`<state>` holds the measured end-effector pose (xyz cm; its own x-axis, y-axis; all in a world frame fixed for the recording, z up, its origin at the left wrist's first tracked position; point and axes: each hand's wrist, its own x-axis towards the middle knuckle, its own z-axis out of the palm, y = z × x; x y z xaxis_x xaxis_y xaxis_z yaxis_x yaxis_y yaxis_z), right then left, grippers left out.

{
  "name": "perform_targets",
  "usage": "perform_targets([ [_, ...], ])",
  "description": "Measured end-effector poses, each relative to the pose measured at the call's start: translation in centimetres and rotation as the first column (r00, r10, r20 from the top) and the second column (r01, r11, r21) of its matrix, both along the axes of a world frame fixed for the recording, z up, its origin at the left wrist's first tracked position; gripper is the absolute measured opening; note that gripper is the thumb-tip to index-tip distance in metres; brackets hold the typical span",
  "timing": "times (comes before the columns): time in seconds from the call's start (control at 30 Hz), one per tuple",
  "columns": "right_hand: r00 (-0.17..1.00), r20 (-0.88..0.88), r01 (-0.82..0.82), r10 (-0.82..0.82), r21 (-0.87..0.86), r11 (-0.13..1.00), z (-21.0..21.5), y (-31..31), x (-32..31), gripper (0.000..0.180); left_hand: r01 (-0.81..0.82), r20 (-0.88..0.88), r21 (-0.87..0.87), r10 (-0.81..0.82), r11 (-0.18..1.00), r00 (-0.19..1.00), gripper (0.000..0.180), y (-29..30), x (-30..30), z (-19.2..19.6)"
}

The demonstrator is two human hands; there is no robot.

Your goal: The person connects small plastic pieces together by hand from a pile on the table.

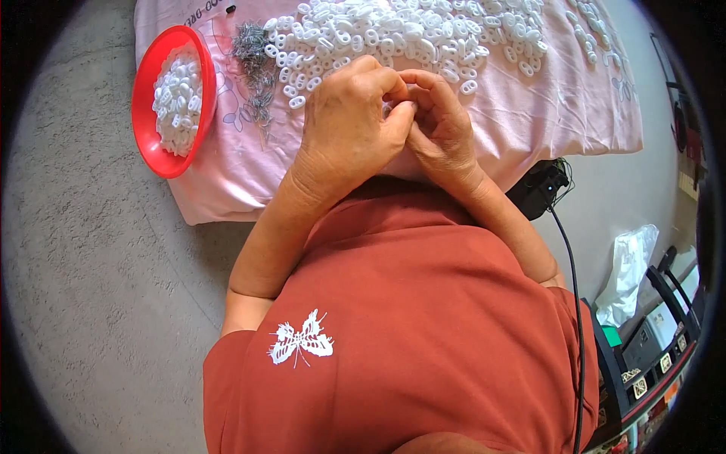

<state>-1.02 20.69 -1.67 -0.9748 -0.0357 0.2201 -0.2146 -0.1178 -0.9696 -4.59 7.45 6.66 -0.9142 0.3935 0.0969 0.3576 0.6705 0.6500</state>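
My left hand (352, 113) and my right hand (441, 125) meet above the near part of a pink cloth (529, 125). Thumbs and fingertips of both are pinched close together. Whatever sits between them is hidden by the fingers. Just beyond my hands spreads a large heap of small white plastic pieces (393, 30), oval with two holes each. Left of that heap lies a pile of thin grey metal pins or wires (255, 53). At the far left a red bowl (144, 113) holds many small white pieces (180, 98).
A small dark object (231, 9) lies at the cloth's far left. Below the cloth's right side is a black device (538, 189) with a black cable (572, 287) running down. A white plastic bag (628, 272) and a dark-framed piece of furniture (643, 363) stand at the right.
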Motion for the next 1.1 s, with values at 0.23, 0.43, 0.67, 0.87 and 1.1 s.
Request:
perform_targets([
  [0.23,0.998,0.05,-0.024,0.027,-0.072,0.997,0.7,-0.2,0.0,0.046,0.059,-0.032,-0.085,-0.062,0.995,0.998,0.009,0.0,-0.4,0.0],
  [0.43,0.979,0.174,-0.076,0.106,-0.169,0.983,1.4,0.0,0.1,0.049,-0.045,0.074,0.114,0.036,0.992,0.997,0.007,-1.5,-1.5,0.3],
  [0.67,0.972,0.204,-0.088,0.12,-0.161,0.983,2.0,0.4,0.2,0.049,-0.283,0.333,0.315,0.174,0.906,0.927,0.01,-5.0,-2.6,-1.9],
  [0.87,0.97,0.204,-0.092,0.133,-0.203,0.975,1.7,0.5,0.1,0.047,-0.378,0.433,0.364,0.204,0.851,0.878,0.012,-5.4,-1.4,-2.1],
  [1.1,0.968,0.203,-0.106,0.145,-0.19,0.976,1.8,0.5,0.1,0.041,-0.385,0.466,0.316,0.211,0.867,0.859,0.018,-6.2,-0.8,-2.2],
])
